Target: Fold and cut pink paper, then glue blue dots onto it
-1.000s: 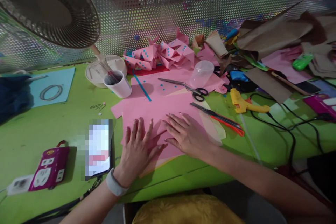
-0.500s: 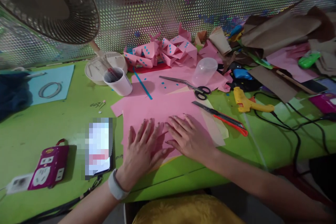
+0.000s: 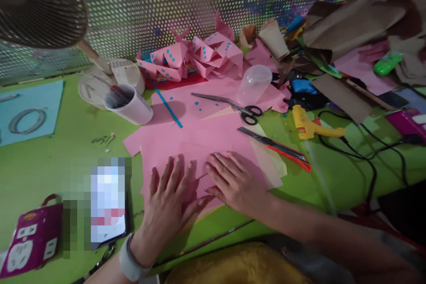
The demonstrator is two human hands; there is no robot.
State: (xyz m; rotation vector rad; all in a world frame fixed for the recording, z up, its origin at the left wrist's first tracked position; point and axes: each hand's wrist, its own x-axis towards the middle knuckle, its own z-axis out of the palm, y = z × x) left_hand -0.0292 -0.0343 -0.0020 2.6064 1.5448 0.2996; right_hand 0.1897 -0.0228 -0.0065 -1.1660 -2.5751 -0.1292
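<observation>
Pink paper (image 3: pixel 166 142) lies in layered sheets on the green table, close to its front edge. My left hand (image 3: pixel 169 199) rests flat on the paper's left part with the fingers spread and a grey band at the wrist. Lying flat on the right part is my right hand (image 3: pixel 233 182), its fingers stretched out. A smaller pink piece seems to lie under both hands, mostly hidden. Neither hand grips anything. Right of the right hand is a cutter knife (image 3: pixel 276 148) with a red handle. Beyond it lie scissors (image 3: pixel 229 105) with black handles.
Folded pink paper shapes (image 3: pixel 196 55) with blue squares sit at the back. A white cup (image 3: pixel 133 108) stands near a fan (image 3: pixel 40 9). A phone (image 3: pixel 109 204) and a purple power socket (image 3: pixel 36 237) are at left. A yellow glue gun (image 3: pixel 313 126) with cables lies at right.
The view has shifted, so objects on the left appear further left. Both hands stay flat on the pink paper, with only a slight shift between them.
</observation>
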